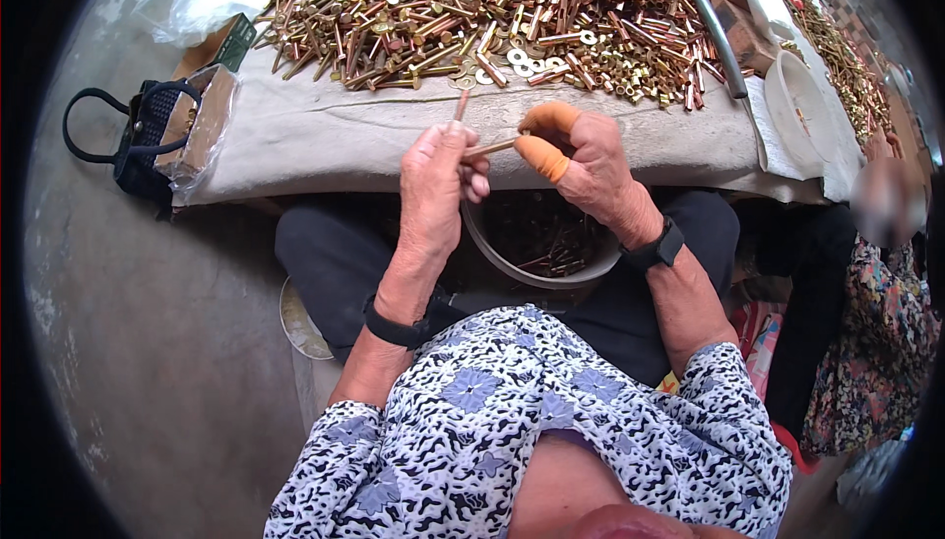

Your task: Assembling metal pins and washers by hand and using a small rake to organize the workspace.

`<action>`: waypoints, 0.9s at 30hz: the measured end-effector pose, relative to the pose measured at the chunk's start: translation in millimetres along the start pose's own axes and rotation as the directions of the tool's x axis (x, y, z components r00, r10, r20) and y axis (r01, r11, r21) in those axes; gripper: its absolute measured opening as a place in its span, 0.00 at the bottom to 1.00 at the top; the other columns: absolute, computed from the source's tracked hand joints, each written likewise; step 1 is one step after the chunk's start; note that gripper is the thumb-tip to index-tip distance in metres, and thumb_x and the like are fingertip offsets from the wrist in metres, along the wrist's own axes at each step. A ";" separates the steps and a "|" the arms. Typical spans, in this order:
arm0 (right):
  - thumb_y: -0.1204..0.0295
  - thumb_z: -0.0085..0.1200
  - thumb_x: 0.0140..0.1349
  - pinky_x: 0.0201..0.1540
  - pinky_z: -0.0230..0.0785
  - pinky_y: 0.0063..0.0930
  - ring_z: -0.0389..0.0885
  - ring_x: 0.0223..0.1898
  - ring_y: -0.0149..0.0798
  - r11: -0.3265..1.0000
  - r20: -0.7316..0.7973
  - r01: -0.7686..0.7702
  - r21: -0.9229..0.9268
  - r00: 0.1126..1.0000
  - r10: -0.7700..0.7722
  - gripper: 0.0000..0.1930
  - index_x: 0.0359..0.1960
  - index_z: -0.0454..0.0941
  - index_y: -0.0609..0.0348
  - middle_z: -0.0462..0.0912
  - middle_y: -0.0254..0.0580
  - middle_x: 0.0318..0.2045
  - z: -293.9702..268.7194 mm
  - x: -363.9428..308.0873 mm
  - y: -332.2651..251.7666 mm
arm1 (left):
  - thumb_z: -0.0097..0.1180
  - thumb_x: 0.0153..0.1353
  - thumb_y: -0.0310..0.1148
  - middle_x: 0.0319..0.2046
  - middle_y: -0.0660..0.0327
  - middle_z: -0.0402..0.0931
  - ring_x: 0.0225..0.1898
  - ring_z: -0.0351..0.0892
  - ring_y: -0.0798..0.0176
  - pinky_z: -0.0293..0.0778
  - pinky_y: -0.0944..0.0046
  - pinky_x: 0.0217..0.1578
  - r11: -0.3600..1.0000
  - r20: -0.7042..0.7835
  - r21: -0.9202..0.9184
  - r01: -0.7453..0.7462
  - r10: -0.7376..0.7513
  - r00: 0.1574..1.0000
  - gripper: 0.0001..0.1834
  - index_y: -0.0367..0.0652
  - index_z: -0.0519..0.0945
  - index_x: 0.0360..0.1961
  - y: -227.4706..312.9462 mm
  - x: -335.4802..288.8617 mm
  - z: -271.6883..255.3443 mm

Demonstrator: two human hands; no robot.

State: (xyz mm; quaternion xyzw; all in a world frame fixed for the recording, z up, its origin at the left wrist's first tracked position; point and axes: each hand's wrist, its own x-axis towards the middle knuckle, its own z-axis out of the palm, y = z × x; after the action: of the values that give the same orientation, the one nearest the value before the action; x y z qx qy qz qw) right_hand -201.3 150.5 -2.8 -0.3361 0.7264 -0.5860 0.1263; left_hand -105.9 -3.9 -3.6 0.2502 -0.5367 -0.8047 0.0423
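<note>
My left hand (433,170) is closed around a slim copper-coloured bolt (489,148), which points right across the gap between my hands. A second copper-coloured rod (462,106) sticks up past the left fingertips. My right hand (581,160) wears orange finger covers (543,157) on thumb and forefinger, and these close at the bolt's right end. Whether a small part sits between those fingertips is hidden. Just beyond my hands, on a cloth-covered table (325,135), lies a heap of copper-coloured bolts (423,17), with pale washers (522,62) and small brassy nuts (630,76) at its near edge.
Between my knees stands a bucket (492,265) with dark metal pieces inside. A dark handbag (148,155) and cardboard box (202,121) are at the table's left end. Right are a curved grey bar (714,32), a whitish bowl (787,106) and another person's floral clothing (866,362).
</note>
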 end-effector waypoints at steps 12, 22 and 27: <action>0.72 0.60 0.49 0.30 0.71 0.34 0.78 0.27 0.46 0.821 0.077 0.485 -0.300 0.870 -0.486 0.08 0.29 0.76 0.60 0.76 0.42 0.24 18.2 -5.6 -2.0 | 0.51 0.64 0.33 0.31 0.58 0.78 0.29 0.81 0.67 0.82 0.65 0.30 0.844 0.172 -0.486 0.226 -0.161 0.972 0.11 0.34 0.75 0.39 -12.1 -7.1 1.3; 0.76 0.58 0.54 0.31 0.72 0.31 0.80 0.28 0.44 0.928 -0.311 0.190 -0.321 0.904 -0.293 0.08 0.36 0.80 0.60 0.81 0.45 0.27 -8.7 27.7 7.3 | 0.54 0.62 0.28 0.35 0.52 0.79 0.31 0.82 0.64 0.81 0.65 0.35 0.953 0.037 -0.285 0.101 -0.094 0.995 0.13 0.32 0.73 0.45 17.1 -7.1 -5.9; 0.70 0.56 0.54 0.43 0.64 0.34 0.76 0.43 0.40 0.644 0.021 0.337 -0.687 0.895 -0.446 0.07 0.35 0.80 0.53 0.79 0.36 0.34 14.7 55.8 3.5 | 0.51 0.65 0.32 0.31 0.58 0.77 0.25 0.80 0.67 0.80 0.67 0.26 0.964 0.073 -0.253 0.083 -0.066 0.995 0.13 0.34 0.72 0.46 24.8 -13.0 -17.3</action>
State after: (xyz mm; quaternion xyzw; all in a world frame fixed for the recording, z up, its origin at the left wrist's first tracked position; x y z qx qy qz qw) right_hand -235.4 104.0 1.6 -0.4627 0.8051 -0.3193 -0.1890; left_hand -91.8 -24.5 17.8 0.2369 -0.4199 -0.8757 0.0267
